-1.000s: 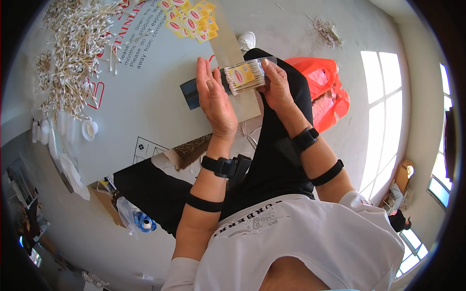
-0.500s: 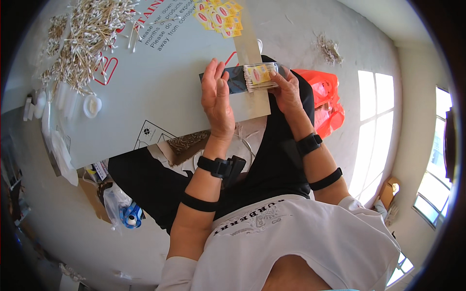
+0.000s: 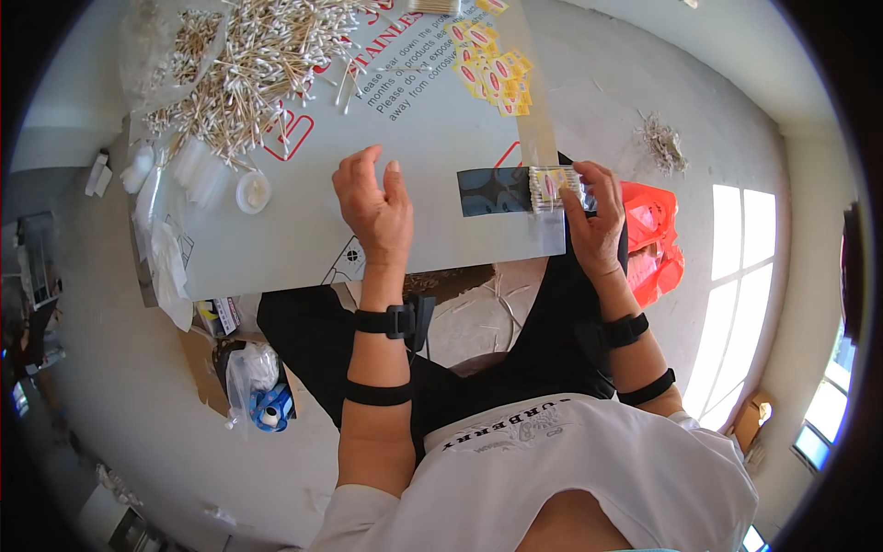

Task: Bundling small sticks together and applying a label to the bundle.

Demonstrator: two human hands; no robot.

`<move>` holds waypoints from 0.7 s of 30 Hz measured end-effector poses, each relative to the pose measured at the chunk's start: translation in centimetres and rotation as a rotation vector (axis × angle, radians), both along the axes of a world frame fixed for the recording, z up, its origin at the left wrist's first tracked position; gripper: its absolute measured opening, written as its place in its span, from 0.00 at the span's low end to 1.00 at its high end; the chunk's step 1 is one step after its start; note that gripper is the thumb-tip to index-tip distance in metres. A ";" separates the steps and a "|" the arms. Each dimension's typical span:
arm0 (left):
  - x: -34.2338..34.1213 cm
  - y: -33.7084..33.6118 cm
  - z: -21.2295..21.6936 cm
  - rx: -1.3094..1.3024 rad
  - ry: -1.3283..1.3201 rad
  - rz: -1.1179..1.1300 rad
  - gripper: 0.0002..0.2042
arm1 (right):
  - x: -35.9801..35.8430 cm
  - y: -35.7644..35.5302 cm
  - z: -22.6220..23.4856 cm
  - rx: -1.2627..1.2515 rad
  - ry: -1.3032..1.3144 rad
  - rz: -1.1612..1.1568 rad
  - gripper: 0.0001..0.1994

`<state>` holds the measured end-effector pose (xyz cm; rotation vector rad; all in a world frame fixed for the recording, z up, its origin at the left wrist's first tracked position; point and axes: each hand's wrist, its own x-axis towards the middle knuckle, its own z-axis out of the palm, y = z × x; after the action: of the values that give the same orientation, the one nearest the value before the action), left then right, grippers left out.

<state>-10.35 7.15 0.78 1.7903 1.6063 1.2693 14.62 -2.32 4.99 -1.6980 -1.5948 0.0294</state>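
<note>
A flat bundle of cotton swabs (image 3: 544,189) with a yellow label lies at the right edge of the table, partly on a dark rectangular patch (image 3: 492,192). My right hand (image 3: 596,221) grips the bundle's right end, thumb on top and fingers behind. See-through wrapping seems to surround the bundle, though the fingers hide part of it. My left hand (image 3: 372,207) hovers over the table to the left, thumb and fingers apart, with nothing in it. Beyond the bundle, several small yellow labels (image 3: 497,74) lie scattered in an overlapping cluster.
A big heap of loose cotton swabs (image 3: 248,74) covers the table's far left. Near it are a small round white tub (image 3: 253,192) and see-through plastic containers (image 3: 204,179). Another swab bundle (image 3: 434,5) shows at the top edge. A red plastic bag (image 3: 651,244) sits right of my leg.
My left hand has drawn away from the swab bundle toward the left. The right hand still holds the bundle at the table's edge. The whole view has shifted.
</note>
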 end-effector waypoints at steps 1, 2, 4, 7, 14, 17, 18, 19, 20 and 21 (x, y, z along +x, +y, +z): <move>-1.4 1.5 -0.1 -0.008 0.078 0.022 0.12 | -1.1 0.7 0.0 -0.167 0.215 0.111 0.14; -2.6 3.2 -0.1 0.000 0.084 0.026 0.12 | -2.1 1.5 -0.5 -0.238 0.332 0.163 0.13; -4.3 6.5 0.2 0.003 0.339 0.035 0.13 | -4.7 3.4 -1.5 -0.343 0.467 0.264 0.11; -3.1 10.4 1.8 -0.035 0.463 0.096 0.16 | -7.9 7.1 -2.0 -0.373 0.558 0.286 0.09; -2.6 10.9 -0.3 -0.039 0.659 0.164 0.07 | -13.1 21.0 -1.7 -0.233 0.319 0.285 0.14; -3.0 8.4 -0.6 -0.017 0.635 0.161 0.06 | -14.9 24.2 -2.5 -0.167 0.129 0.179 0.18; -3.1 7.6 -0.7 0.011 0.613 0.131 0.06 | -15.1 24.8 -2.4 -0.161 0.045 0.080 0.19; -3.0 6.6 -0.7 0.011 0.611 0.127 0.06 | -14.9 25.3 -2.4 -0.155 -0.040 -0.021 0.20; -3.3 5.4 -0.7 0.015 0.599 0.100 0.07 | -15.0 25.5 -2.1 -0.169 -0.031 -0.057 0.20; -3.4 4.6 -0.7 0.019 0.585 0.070 0.07 | -14.9 25.8 -1.7 -0.171 -0.030 -0.057 0.20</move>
<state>-13.70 11.76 0.10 2.2740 1.9673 0.8233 -0.25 23.52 3.29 -1.8818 -1.6032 0.1154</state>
